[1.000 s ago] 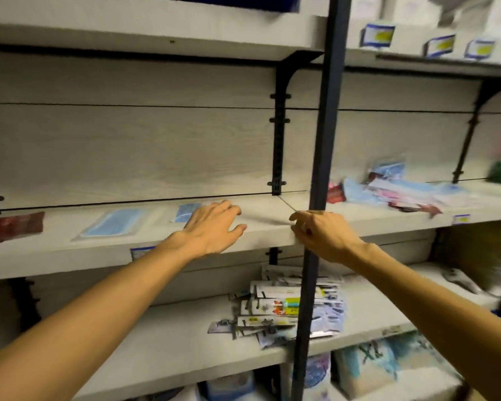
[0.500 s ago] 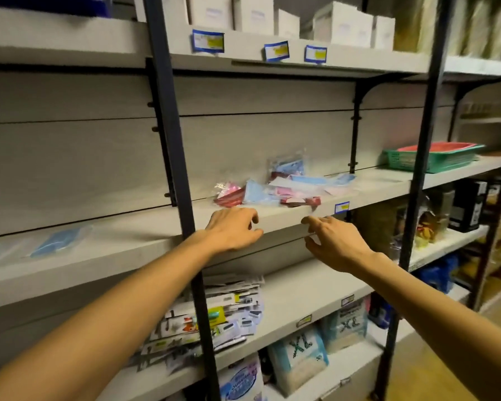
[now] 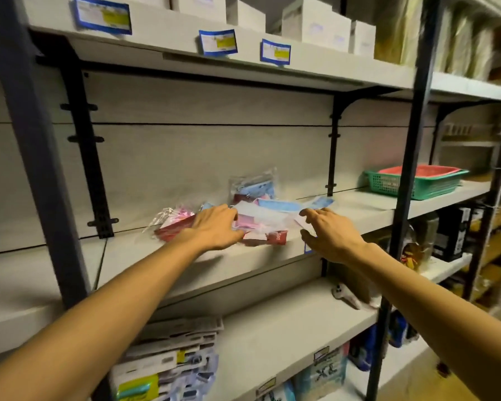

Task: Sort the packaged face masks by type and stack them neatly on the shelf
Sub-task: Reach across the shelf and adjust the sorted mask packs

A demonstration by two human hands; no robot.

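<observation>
The fingers of the left hand (image 3: 214, 227) are laid loosely spread on a heap of packaged face masks (image 3: 258, 211), nothing gripped. The right hand (image 3: 329, 234) is held open at the heap's right edge, on the middle shelf (image 3: 272, 253).

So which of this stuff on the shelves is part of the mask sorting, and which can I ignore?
Job:
- loose pile of packaged masks
- left hand on the pile
- right hand reaching in

Ignore:
- green basket
- white boxes
- carded packets on the lower shelf
</observation>
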